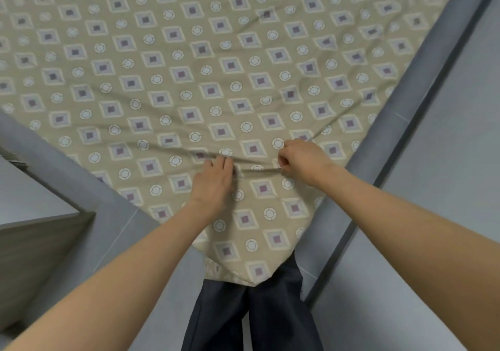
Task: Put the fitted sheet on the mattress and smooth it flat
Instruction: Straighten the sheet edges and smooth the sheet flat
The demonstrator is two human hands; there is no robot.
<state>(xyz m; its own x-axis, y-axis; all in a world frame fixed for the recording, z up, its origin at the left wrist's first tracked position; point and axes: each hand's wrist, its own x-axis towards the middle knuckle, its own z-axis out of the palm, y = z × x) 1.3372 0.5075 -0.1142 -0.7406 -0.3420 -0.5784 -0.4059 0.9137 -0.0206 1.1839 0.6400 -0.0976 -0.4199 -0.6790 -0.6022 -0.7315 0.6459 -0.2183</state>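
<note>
At the near corner, the right hand (303, 161) pinches a fold of the sheet (189, 80), fingers curled. The left hand (213, 180) (blurred) touches that fold; I cannot tell whether its fingers grip.

A grey padded bed frame (89, 185) runs from 9 o'clock down toward 6 o'clock, and its other rail (422, 85) slants from 1 o'clock to 5 o'clock, with thin pale stitch lines across both. A dark strip (359, 229) edges the outer side of the right rail. The pale grey floor (460, 161) fills 3 to 4 o'clock. A wood-grain cabinet (40, 256) stands at 8 o'clock, touching the frame. The light is soft and even, with faint shadows.
</note>
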